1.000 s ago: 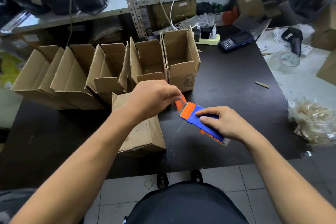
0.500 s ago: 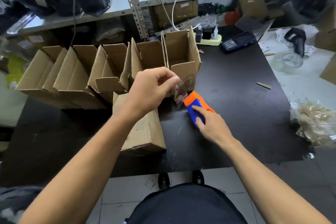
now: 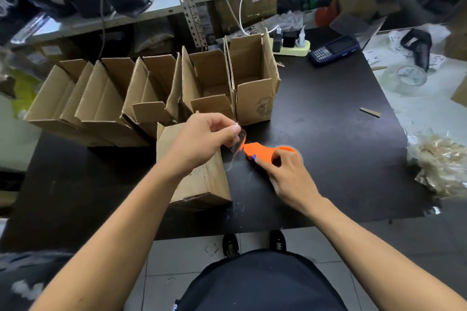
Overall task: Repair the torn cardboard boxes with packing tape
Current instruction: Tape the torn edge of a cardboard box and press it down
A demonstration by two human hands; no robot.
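— How many cardboard boxes are on the desk (image 3: 328, 184)?
— Six that I can make out: five open boxes in a row (image 3: 156, 98), though the leftmost ones overlap and are hard to separate, and one closed box (image 3: 199, 179) lying in front.
— Tape dispensers?
— One, orange (image 3: 262, 153).
— Anything else?
— One dark handset (image 3: 333, 50), one clear tape roll (image 3: 406, 78), two hands.

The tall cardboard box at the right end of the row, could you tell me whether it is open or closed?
Open. The tall brown cardboard box stands upright with its top flaps raised, and its inside walls show.
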